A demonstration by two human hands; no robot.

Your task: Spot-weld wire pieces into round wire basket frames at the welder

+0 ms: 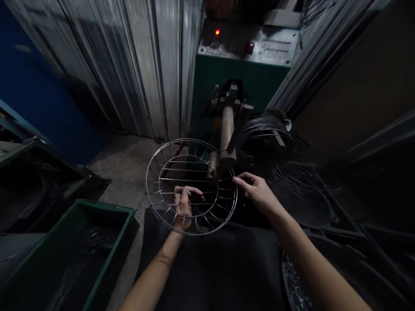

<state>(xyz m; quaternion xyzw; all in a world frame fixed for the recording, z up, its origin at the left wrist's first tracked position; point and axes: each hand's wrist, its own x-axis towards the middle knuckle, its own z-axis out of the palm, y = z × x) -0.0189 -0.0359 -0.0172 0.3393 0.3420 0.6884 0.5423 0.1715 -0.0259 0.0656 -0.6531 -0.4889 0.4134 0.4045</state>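
Observation:
A round wire basket (156, 212), with a double-wire rim, short side wires and parallel bars across its smaller ring, is held in front of the welding-type machine's round metal arms. At the right side of the rim, my right hand (256, 188) pinches the wire between thumb and fingers. My left hand (184, 207) shows through the basket's bars, with fingers bent around the wires and the index finger pointing right. Just beyond the basket, the thick upper cylinder (227, 129) and a thinner lower rod (212, 166) point toward me; the lower rod's end overlaps the basket's right side.
The green machine body (207, 82) carries a panel with a lit red lamp (217, 32). A green bin (78, 259) with metal pieces stands at lower left. Wire bundles (264, 125) hang right of the cylinder. A container of small metal parts (295, 280) sits at lower right.

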